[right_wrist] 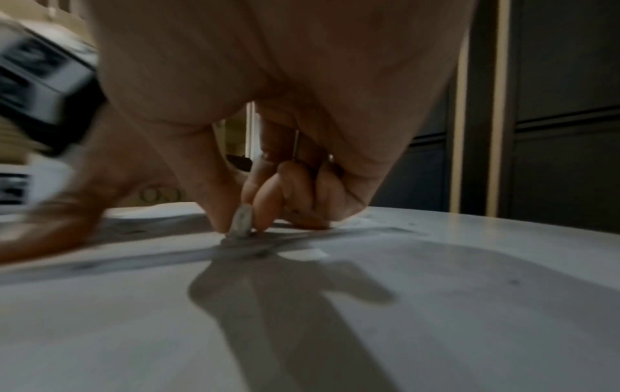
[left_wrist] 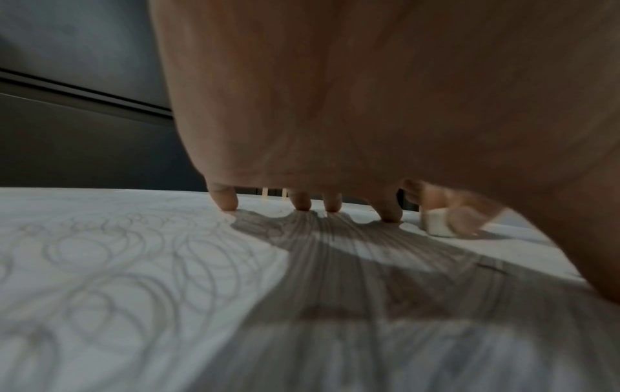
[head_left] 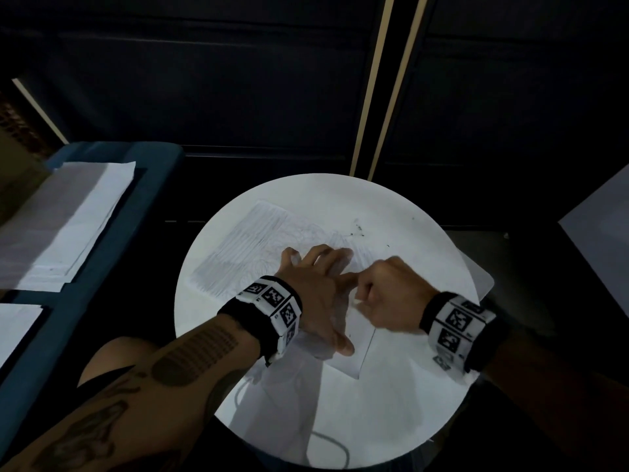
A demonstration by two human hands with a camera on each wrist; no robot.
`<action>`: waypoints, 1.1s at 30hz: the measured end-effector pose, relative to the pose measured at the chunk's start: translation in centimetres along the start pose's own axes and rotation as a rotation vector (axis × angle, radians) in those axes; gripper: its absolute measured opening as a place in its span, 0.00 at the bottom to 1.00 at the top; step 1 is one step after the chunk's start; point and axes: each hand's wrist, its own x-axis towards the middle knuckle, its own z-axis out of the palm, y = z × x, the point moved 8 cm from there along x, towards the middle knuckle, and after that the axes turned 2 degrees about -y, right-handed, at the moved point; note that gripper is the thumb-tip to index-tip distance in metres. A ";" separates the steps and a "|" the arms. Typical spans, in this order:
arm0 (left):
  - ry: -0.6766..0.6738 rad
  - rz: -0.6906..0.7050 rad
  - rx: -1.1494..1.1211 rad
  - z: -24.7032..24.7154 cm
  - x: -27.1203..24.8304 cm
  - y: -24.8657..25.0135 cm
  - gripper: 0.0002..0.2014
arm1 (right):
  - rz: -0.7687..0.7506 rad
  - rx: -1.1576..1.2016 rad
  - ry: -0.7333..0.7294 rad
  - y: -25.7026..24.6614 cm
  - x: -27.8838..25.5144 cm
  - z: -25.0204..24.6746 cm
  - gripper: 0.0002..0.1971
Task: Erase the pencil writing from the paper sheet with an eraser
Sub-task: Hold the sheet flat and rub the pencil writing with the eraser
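A white paper sheet (head_left: 245,247) covered with pencil lines and loops lies on the round white table (head_left: 340,420). My left hand (head_left: 316,287) is spread flat on the sheet, its fingertips (left_wrist: 228,204) pressing the paper down. Just to its right, my right hand (head_left: 384,294) pinches a small white eraser (right_wrist: 242,221) between thumb and fingers, its lower end touching the paper. The eraser (left_wrist: 439,221) also shows in the left wrist view, beside my left index finger. From the head view the eraser is hidden under the right hand.
Dark eraser crumbs (head_left: 357,229) lie on the table beyond the hands. A blue bench (head_left: 112,253) at the left carries stacked white papers (head_left: 68,219). A cable (head_left: 326,447) runs near the table's front edge. Dark wall panels stand behind.
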 end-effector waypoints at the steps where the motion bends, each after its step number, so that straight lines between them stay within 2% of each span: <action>1: 0.003 0.000 -0.006 0.0 0.0 0.0 0.60 | 0.022 0.014 0.043 0.8 0.4 -0.6 0.10; 3: -0.003 -0.002 -0.009 0.1 0.0 -0.1 0.60 | -0.001 0.007 0.053 0.7 0.3 -0.5 0.11; 7: -0.006 -0.006 -0.001 0.2 0.0 -0.2 0.60 | -0.102 -0.053 -0.064 -1.4 -1.2 1.9 0.07; 11: -0.025 0.000 -0.007 -0.3 -0.3 0.1 0.61 | 0.019 0.025 0.049 1.4 0.9 -0.4 0.09; 15: -0.049 0.021 -0.010 0.3 -1.8 0.5 0.64 | -0.021 0.115 0.050 0.9 -0.1 0.4 0.10; 21: -0.039 0.027 -0.113 0.2 -1.9 0.3 0.60 | -0.037 0.129 0.080 0.4 -1.4 1.5 0.06; 27: 0.009 0.021 0.002 0.3 -0.6 0.1 0.64 | 0.025 0.145 0.162 1.7 -1.7 -0.1 0.05; 31: -0.065 0.015 -0.067 1.4 -0.1 -0.3 0.68 | -0.094 0.038 -0.029 -1.6 -3.0 2.4 0.06; 33: -0.077 0.014 -0.063 1.5 0.1 -0.3 0.69 | -0.066 -0.012 -0.014 -1.0 -2.2 1.6 0.06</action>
